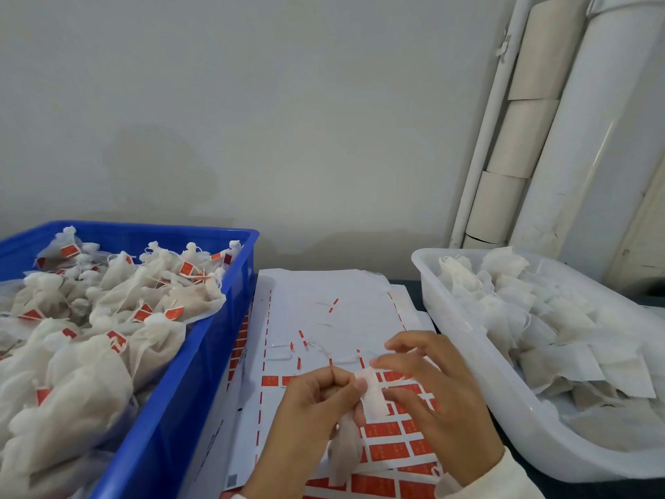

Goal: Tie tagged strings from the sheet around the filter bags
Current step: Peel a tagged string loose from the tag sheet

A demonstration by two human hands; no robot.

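Your left hand [316, 401] has its fingers curled round the gathered neck of a white filter bag [345, 452]; the body of the bag hangs below your fist, over the lower part of the sheet [324, 318]. The bag's folded top [370, 394] sticks out to the right of your thumb and forefinger. Your right hand [431, 397] is just beside it with fingers spread and only loosely bent, fingertips touching that folded top; whether it has hold of a string you cannot tell, since the picture is blurred there.

The sheet lies flat on the table between the two bins. Its far half is mostly bare white with a few loose strings and red tags [333, 306], while rows of red tags [388, 452] fill the near half under your hands.

The blue bin [201, 354] on your left is heaped with tied bags [108, 318] carrying red tags. The white bin [467, 340] on your right holds bags [539, 311] with no tags showing.
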